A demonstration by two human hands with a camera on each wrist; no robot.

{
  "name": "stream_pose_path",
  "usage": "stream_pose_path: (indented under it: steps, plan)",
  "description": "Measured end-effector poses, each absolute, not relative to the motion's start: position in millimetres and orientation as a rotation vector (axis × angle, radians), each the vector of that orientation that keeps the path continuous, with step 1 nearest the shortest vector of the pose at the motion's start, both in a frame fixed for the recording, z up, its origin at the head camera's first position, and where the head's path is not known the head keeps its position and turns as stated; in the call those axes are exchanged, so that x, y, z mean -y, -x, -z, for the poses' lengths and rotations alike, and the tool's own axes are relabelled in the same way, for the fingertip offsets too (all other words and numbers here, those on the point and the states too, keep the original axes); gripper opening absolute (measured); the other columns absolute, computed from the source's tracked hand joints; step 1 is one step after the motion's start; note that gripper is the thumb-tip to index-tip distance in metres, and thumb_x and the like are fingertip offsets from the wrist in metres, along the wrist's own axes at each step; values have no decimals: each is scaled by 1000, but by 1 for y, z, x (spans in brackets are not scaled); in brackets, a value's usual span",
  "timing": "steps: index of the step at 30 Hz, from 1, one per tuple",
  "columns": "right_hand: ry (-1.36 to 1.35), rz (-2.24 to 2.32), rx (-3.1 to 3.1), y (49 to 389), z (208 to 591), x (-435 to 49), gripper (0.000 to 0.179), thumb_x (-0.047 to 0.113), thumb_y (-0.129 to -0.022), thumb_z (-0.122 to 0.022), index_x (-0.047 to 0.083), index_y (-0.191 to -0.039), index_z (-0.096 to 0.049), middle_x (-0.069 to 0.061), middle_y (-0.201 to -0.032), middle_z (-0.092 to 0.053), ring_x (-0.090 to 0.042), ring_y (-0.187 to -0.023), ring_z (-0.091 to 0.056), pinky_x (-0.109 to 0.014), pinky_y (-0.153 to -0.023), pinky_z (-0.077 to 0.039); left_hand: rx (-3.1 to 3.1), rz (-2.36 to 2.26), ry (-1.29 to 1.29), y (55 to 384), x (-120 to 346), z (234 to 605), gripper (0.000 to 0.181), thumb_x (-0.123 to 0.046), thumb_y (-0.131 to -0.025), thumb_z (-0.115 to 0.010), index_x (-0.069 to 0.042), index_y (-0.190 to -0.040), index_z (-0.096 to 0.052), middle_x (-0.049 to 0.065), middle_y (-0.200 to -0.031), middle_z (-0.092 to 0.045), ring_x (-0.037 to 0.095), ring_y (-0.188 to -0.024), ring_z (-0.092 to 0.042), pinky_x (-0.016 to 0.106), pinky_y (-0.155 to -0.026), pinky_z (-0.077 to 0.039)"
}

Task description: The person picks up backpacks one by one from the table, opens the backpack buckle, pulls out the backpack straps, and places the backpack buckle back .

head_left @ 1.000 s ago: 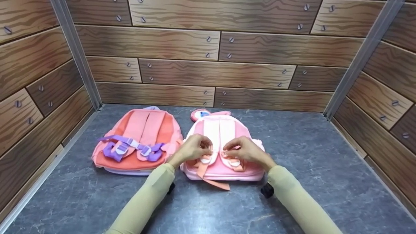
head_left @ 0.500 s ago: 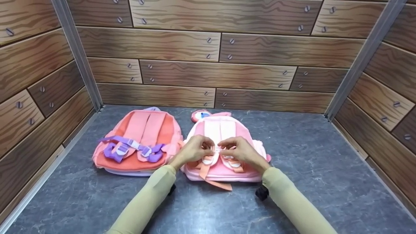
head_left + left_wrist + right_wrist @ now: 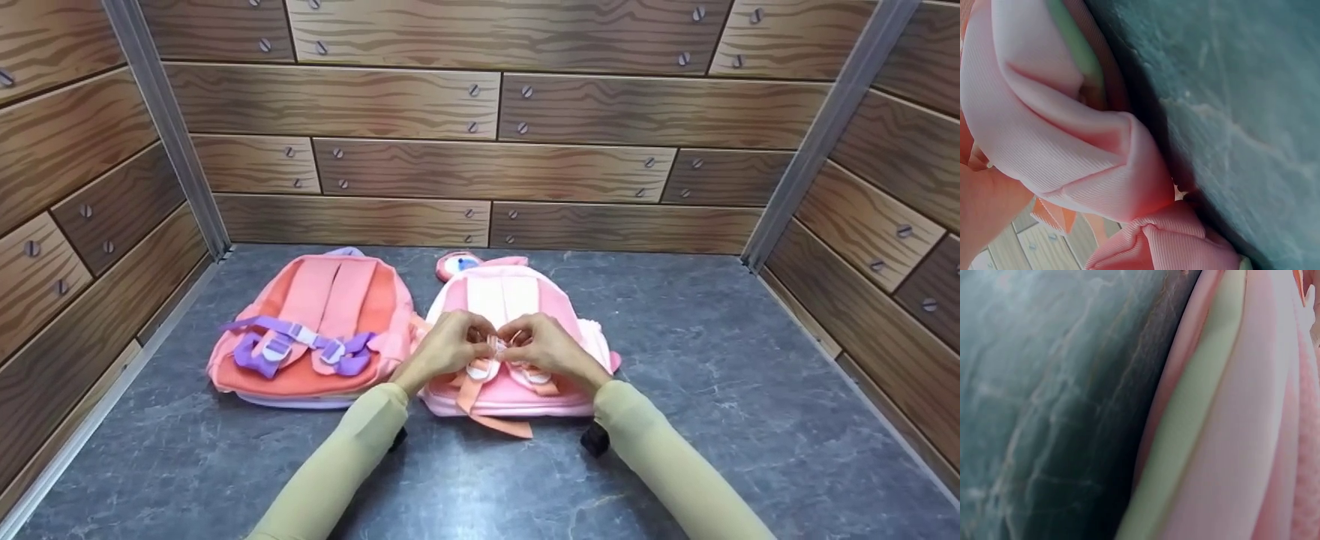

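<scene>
A pale pink backpack (image 3: 555, 300) lies strap side up at the middle of the table, its white shoulder straps (image 3: 484, 294) running down the centre. Over their lower ends my left hand (image 3: 446, 346) and right hand (image 3: 553, 349) face each other, fingertips almost meeting. Each pinches one side of a small white buckle (image 3: 498, 345), mostly covered by the fingers. An orange webbing strap (image 3: 471, 394) trails from below the left hand past the bag's front edge. Pink fabric (image 3: 1072, 140) fills much of the left wrist view; a pale green band (image 3: 1202, 388) shows along the bag's side in the right wrist view.
To the left lies a coral backpack (image 3: 379, 307) with a purple strap (image 3: 255, 324) joined by a clip. Behind the pink bag a plush piece with an eye (image 3: 459, 264) sticks out. Wood-patterned walls (image 3: 405, 169) enclose the grey marbled table (image 3: 675, 315).
My right hand has moved left towards my left hand, bringing the buckle half over to the other one. The left hand stays nearly in place. The head view has shifted slightly.
</scene>
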State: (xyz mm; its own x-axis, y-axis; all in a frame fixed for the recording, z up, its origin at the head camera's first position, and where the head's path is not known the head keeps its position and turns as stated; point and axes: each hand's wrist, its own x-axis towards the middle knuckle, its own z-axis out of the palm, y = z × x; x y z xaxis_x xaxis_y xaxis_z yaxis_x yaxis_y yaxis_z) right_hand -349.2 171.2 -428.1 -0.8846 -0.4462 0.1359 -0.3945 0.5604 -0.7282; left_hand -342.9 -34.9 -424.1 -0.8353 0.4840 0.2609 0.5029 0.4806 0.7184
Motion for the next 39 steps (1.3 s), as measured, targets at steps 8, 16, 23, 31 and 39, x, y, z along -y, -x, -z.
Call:
stream_pose_path:
  steps: [8, 16, 23, 31, 39]
  plan:
    - [719, 1291, -2687, 349, 430, -170, 22, 15, -82, -78, 10, -104, -75, -5, -90, -73, -9, -76, -62, -22, -68, -52, 2666, 1278, 928, 344, 33, 423, 18, -11, -84, -75, -5, -101, -74, 5, -83, -69, 8, -69, -55, 20, -61, -46]
    - [720, 1273, -2754, 349, 432, -170, 18, 15, -83, -77, 10, -101, -75, -2, -88, -71, -10, -78, -62, -24, -72, -52, 2718, 1112, 974, 348, 40, 414, 25, -10, -83, -75, -2, -107, -72, 11, -94, -70, 25, -88, -63, 36, -81, -51]
    - [759, 1267, -2758, 349, 437, -165, 15, 17, -82, -78, 12, -97, -74, 0, -83, -68, -9, -75, -60, -22, -69, -49, 2780, 785, 1065, 352, 48, 410, 16, -16, -82, -74, -7, -94, -76, 8, -88, -69, 26, -90, -59, 38, -80, -45]
    - [745, 1323, -2719, 348, 439, -164, 19, 14, -83, -77, 10, -100, -73, -1, -87, -68, -10, -78, -60, -21, -70, -49, 2691, 912, 1125, 357, 48, 416, 11, -11, -79, -76, -5, -88, -75, 5, -79, -70, 15, -76, -60, 29, -73, -50]
    - [700, 1380, -2729, 348, 437, -160, 29, 20, -78, -83, 11, -104, -73, -3, -90, -67, -12, -80, -59, -25, -72, -50, 2716, 952, 1059, 357, 44, 416, 7, -9, -75, -76, -6, -80, -72, -1, -71, -63, 8, -67, -52, 23, -64, -45]
